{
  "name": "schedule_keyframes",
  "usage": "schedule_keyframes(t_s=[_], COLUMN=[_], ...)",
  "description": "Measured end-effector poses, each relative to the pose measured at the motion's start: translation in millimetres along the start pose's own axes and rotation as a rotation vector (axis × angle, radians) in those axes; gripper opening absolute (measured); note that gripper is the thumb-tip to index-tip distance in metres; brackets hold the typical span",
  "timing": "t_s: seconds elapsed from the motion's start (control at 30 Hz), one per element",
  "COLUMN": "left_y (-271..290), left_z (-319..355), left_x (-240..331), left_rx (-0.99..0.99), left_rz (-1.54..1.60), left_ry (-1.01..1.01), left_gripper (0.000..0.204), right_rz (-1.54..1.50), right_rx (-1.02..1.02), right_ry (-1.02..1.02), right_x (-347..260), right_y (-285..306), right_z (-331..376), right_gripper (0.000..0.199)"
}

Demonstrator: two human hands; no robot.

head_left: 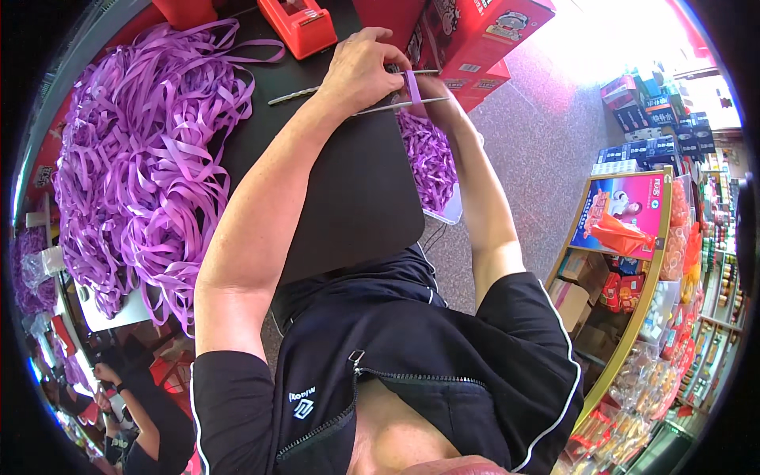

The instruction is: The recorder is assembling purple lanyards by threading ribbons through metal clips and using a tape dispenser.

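Note:
Two thin metal rods (434,100) lie roughly side by side over the far right corner of the black table (348,206). A short band of purple ribbon (413,89) crosses both rods near their right ends. My left hand (360,71) is above the rods, its thumb and forefinger closed at the ribbon's edge. Part of the rods passes beneath that hand and wrist. Just beyond the ribbon, my right hand (438,91) is close to the rod ends; its fingers are mostly hidden. Below the hands, a white bin (453,210) holds crinkled purple ribbon pieces (427,162).
A large heap of purple ribbon (142,174) covers the table's left side. An orange-red tape dispenser (299,28) stands at the far edge. Red cartons (483,39) are stacked beyond my right hand. At right are a shelf of packaged goods (617,317) and stacked blue boxes (649,119).

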State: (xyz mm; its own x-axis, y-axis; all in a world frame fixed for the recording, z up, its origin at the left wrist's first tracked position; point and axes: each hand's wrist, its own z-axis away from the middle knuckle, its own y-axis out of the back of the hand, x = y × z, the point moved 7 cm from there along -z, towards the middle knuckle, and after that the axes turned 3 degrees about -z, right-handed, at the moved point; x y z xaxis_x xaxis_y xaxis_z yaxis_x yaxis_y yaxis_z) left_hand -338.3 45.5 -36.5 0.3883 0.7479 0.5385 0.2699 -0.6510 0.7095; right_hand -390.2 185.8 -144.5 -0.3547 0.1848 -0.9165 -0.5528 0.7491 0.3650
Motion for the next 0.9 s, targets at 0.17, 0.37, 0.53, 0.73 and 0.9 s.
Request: schedule_keyframes(t_s=[0.17, 0.37, 0.53, 0.73, 0.9], left_y=[-1, -5, -10, -7, 11], left_z=[1, 0, -3, -5, 0], left_x=[-1, -3, -3, -1, -2], left_rx=[-0.014, -0.081, -0.082, -0.117, -0.14], left_rz=[-0.022, -0.032, -0.126, -0.147, 0.281], left_ry=[-0.008, -0.018, -0.078, -0.068, 0.211], left_gripper=[0.021, 0.023, 0.024, 0.031, 0.033], right_rz=[-0.228, -0.356, -0.452, -0.742, -0.578], right_rx=[0.154, 0.206, 0.223, 0.169, 0.206], right_ry=[-0.171, -0.283, -0.418, -0.529, -0.488], right_x=[-23, -71, -73, -71, -77], right_y=[-7, -9, -4, -18, -21], right_z=[66, 94, 88, 91, 97], right_gripper=[0.039, 0.042, 0.042, 0.041, 0.044])
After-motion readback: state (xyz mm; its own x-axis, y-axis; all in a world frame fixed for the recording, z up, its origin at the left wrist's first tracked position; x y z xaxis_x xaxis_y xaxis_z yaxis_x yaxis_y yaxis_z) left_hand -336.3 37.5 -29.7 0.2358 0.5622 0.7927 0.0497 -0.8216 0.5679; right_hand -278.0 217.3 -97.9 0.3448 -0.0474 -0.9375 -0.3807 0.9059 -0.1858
